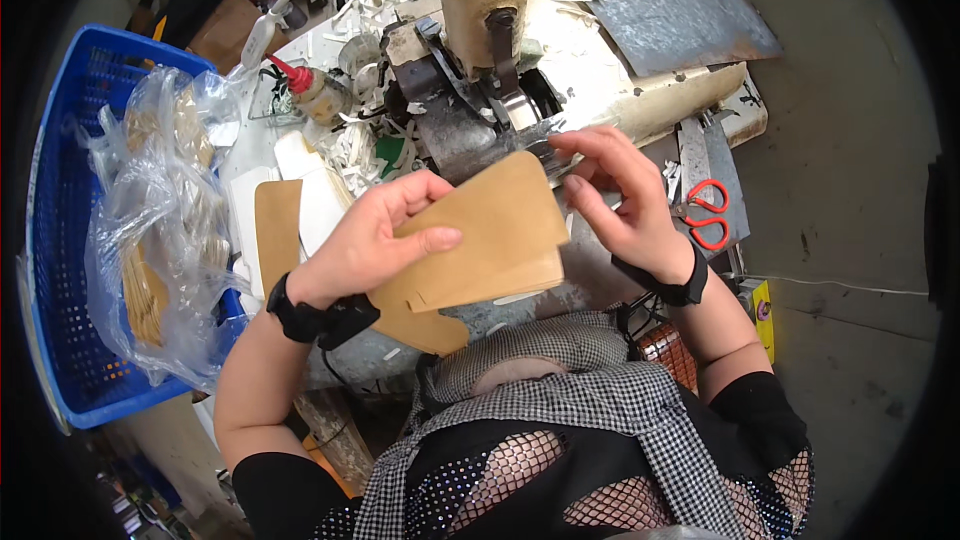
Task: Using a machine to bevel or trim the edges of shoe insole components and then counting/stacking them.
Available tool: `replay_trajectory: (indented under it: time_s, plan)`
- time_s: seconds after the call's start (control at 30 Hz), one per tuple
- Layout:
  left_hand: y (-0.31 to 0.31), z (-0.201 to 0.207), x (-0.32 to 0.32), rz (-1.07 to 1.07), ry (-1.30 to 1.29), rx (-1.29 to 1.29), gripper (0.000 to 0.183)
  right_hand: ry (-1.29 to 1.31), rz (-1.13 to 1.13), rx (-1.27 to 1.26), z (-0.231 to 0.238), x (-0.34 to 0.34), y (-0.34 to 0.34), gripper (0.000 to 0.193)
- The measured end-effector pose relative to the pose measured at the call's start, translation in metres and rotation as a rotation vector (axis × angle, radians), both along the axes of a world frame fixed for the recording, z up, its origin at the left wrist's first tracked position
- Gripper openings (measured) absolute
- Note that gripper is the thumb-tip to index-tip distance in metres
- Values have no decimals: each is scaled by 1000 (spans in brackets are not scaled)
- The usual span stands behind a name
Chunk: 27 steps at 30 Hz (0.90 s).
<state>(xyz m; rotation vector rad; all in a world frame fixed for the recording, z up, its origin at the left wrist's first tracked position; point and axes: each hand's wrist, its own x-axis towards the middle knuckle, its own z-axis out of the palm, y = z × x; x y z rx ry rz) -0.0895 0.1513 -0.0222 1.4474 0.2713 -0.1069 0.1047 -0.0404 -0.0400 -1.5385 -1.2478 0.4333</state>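
My left hand (pixel 385 230) grips a small stack of tan leather pieces (pixel 490 235), thumb on top and fingers beneath. The stack has a rounded upper corner and slightly uneven lower edges. Beside its right edge, my right hand (pixel 625 200) has its thumb and index finger apart with nothing seen between them. Those fingertips are close to the working head of a leather skiving machine (pixel 490 125). More tan leather (pixel 430 330) lies under the held stack, with its upper part covered. Another tan piece (pixel 278 230) lies left of my left wrist.
A blue plastic basket (pixel 60 270) at the left holds a clear plastic bag (pixel 180 240) with tan pieces inside. Pale scraps (pixel 350 155) litter the machine table near a red-tipped bottle (pixel 318 95). Red-handled scissors (pixel 708 215) lie to the right. A metal sheet (pixel 680 10) rests behind.
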Motion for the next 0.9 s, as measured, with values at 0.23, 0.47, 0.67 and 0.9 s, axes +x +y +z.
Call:
replay_trajectory:
  time_s: [0.23, 0.47, 0.67, 0.9]
  plan:
    - [24, -2, 5, -7, 162, 30, 19, -719, 160, 213, -22, 7, 11, 40]
    - [39, 0, 27, 13, 229, 97, 20, -786, -50, 244, -23, 17, 25, 27]
    - [41, -4, 21, -51, 145, 105, 24, -734, -67, 104, 26, 91, 6, 27]
    - [51, -4, 14, -74, 211, 91, 20, -24, -266, -405, 39, 178, -9, 29]
